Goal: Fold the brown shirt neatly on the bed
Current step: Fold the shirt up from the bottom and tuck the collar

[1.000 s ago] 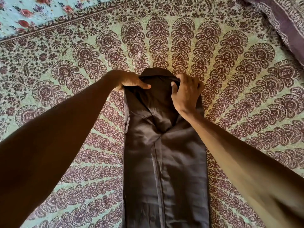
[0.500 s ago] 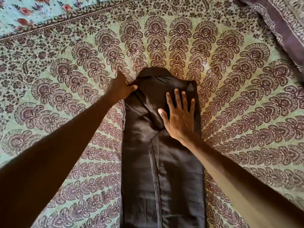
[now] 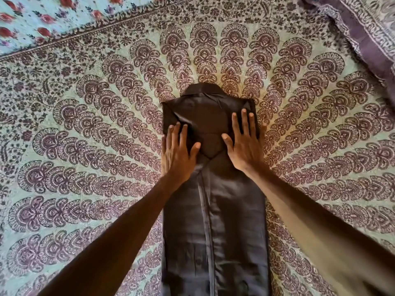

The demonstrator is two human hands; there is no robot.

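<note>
The brown shirt [image 3: 213, 221] lies on the bed as a long narrow strip, both sides folded in to the middle, collar at the far end. My left hand [image 3: 176, 153] rests flat on the shirt's left shoulder area, fingers spread. Flat on the right shoulder area lies my right hand [image 3: 243, 144], fingers also apart. Neither hand grips the cloth. The shirt's near end runs out of the bottom of the view.
The bed is covered by a pale green sheet with a dark maroon fan pattern [image 3: 85, 129]. A floral light-blue cloth [image 3: 42, 18] lies at the far left. A purple patterned cloth [image 3: 367, 30] lies bunched at the far right corner.
Both hands let go of the collar area and moved toward me. They now lie flat on the shoulders; the top of the shirt looks flatter.
</note>
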